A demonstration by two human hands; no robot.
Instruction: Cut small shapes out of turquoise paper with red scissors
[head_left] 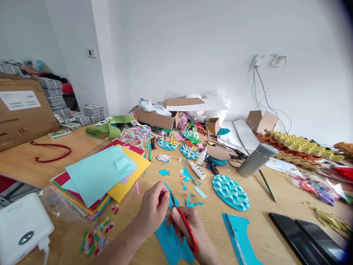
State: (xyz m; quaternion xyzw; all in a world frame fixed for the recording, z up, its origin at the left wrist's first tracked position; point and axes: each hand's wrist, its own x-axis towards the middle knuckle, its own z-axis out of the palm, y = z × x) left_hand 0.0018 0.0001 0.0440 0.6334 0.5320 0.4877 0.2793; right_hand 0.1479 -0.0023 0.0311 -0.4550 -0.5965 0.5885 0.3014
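Observation:
My left hand is closed in a pinch on a small piece of blue paper. My right hand grips red-handled scissors, whose blades point up and away beside that piece. Below the hands lies a larger blue sheet with faint drawn lines, partly covered by my right hand. A cut-out blue fish and blue scraps rest farther off. To the right, an oval with wavy blue strips lies near another blue sheet with a pen on it.
Coloured paper sheets are stacked at left, with paper dots and a white device nearer. Glue bottles, a grey tumbler, egg trays and two black phone-like slabs stand or lie about the table.

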